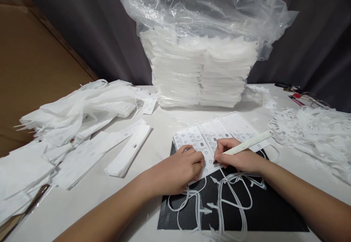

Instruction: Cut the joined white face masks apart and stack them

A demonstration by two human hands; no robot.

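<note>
A printed white sheet (189, 136) with grey circles and small dark squares lies on a black mat (279, 212). Raised white strips divide it into panels. My left hand (183, 167) presses on its left panel with curled fingers; what is under the fingertips is hidden. In my right hand (236, 156) is a slim white pen-like tool (248, 142), closed in the fingers and tilted. Its dark pointed tip touches or hovers just over the sheet near a strip; I cannot tell which. White cords with arrow-shaped plastic ends (221, 201) lie on the mat below.
A plastic-wrapped stack of white sheets (203, 74) stands at the back. Loose white sheets (79, 106) and a folded bundle (128, 150) lie left, beside a cardboard panel (35, 44). Tangled white cords (309, 136) are heaped right, with small tools (297, 97) behind.
</note>
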